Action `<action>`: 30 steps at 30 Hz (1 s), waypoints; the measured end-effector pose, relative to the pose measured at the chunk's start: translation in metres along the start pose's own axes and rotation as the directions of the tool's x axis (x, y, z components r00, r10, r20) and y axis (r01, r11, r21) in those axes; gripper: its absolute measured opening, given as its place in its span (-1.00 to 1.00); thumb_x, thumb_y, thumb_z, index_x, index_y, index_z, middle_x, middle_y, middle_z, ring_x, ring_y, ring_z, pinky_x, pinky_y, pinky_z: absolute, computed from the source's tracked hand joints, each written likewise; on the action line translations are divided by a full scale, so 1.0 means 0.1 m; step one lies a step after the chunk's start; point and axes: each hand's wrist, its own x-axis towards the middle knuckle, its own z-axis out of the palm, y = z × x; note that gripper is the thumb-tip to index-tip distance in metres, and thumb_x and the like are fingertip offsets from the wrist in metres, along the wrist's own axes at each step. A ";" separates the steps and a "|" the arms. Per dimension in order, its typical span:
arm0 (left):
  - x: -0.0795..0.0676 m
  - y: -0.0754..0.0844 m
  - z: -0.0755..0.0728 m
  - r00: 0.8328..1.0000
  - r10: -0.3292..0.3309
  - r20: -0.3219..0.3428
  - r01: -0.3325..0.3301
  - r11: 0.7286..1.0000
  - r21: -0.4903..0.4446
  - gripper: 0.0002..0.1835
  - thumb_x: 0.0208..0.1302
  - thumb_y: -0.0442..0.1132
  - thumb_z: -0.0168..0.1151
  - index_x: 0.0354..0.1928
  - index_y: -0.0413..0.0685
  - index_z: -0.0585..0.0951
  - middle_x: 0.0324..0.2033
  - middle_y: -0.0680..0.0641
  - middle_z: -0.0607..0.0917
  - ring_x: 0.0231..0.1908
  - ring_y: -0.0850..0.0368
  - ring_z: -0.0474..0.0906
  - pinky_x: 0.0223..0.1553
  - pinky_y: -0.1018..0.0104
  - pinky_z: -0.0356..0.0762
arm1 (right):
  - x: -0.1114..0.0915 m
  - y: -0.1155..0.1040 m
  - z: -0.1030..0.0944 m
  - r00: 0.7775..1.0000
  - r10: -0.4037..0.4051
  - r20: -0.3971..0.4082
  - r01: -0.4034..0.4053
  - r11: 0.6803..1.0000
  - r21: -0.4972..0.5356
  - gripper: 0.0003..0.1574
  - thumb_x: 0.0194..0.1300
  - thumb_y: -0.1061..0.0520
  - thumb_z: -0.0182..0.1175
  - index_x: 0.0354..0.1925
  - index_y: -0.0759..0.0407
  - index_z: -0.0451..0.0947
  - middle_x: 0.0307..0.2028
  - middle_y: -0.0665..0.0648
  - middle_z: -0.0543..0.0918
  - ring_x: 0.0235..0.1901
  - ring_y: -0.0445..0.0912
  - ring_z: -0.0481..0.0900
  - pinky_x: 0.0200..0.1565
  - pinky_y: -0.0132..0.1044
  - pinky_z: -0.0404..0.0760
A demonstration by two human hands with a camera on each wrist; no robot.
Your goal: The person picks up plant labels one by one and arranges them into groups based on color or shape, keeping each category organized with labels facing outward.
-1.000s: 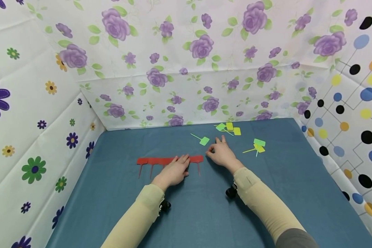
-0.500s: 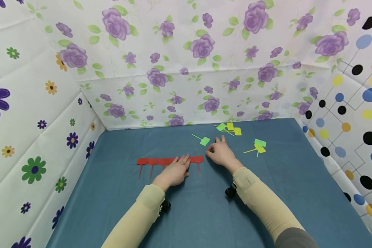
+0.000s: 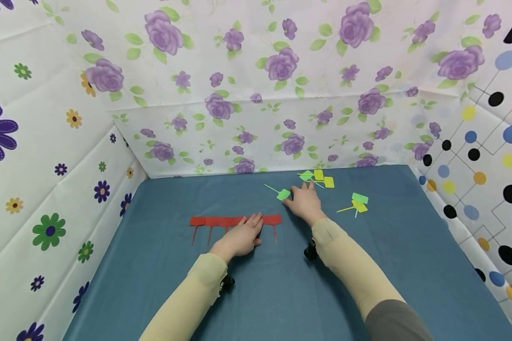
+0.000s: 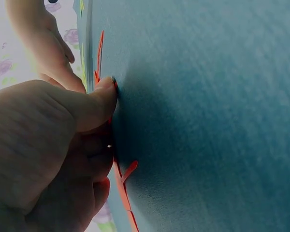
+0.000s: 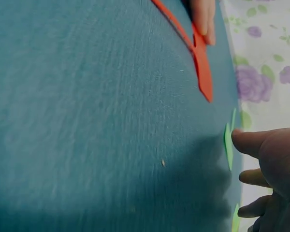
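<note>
A row of red plant labels (image 3: 222,221), heads side by side and thin stems towards me, lies on the blue-grey cloth. My left hand (image 3: 239,238) rests on the right part of this row with its fingers extended, covering some of the heads. In the left wrist view its thumb (image 4: 104,99) lies along the red edge. My right hand (image 3: 304,202) is over the cloth to the right, fingers spread, with thumb and forefinger beside a single green plant label (image 3: 283,194). From the right wrist view, its thumb tip overlaps that green label (image 5: 228,145); whether they touch I cannot tell.
Beyond the right hand lies a group of green and yellow labels (image 3: 318,175). Another small group of green and yellow labels (image 3: 360,207) lies to its right. Patterned cloth walls (image 3: 179,161) stand along the back and both sides of the table.
My right hand has moved forward to the green label, and its thumb and forefinger have spread apart. The left hand stays on the red labels. The head view has shifted slightly.
</note>
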 end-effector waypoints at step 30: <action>0.03 0.00 0.01 0.999 -0.032 0.011 0.033 0.999 -0.015 -0.26 0.65 -0.09 0.21 0.67 -0.21 0.19 0.69 -0.20 0.08 0.67 -0.10 -0.01 0.68 -0.04 -0.11 | 0.15 -0.20 0.05 0.997 0.070 -0.046 -0.073 0.996 -0.060 -0.23 0.41 -0.24 0.45 0.38 0.16 0.65 0.45 0.43 0.47 0.60 0.43 0.05 0.52 0.20 0.36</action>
